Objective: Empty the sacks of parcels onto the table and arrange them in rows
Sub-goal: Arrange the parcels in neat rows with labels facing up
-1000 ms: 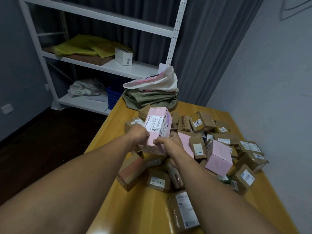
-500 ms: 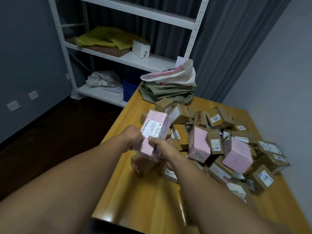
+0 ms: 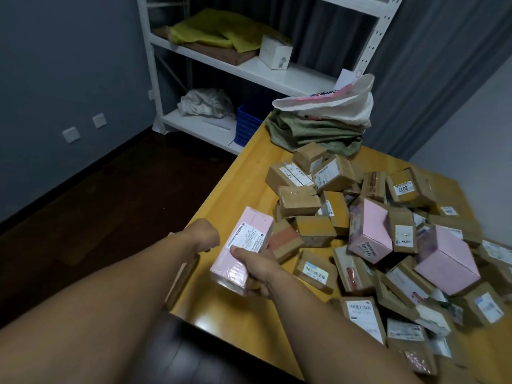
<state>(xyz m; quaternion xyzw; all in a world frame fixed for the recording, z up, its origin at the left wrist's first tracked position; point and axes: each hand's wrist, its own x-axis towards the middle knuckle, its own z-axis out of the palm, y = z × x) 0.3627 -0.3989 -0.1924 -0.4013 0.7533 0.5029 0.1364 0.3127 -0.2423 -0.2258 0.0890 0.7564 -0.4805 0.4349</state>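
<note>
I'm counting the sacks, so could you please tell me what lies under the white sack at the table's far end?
A pile of olive-green sacks lies under the white sack, on the table. How many are stacked, or whether anything remains inside, is hidden.

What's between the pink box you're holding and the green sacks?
Brown parcels heaped on the table fill the stretch from the pink box to the green sacks, in the head view.
</note>
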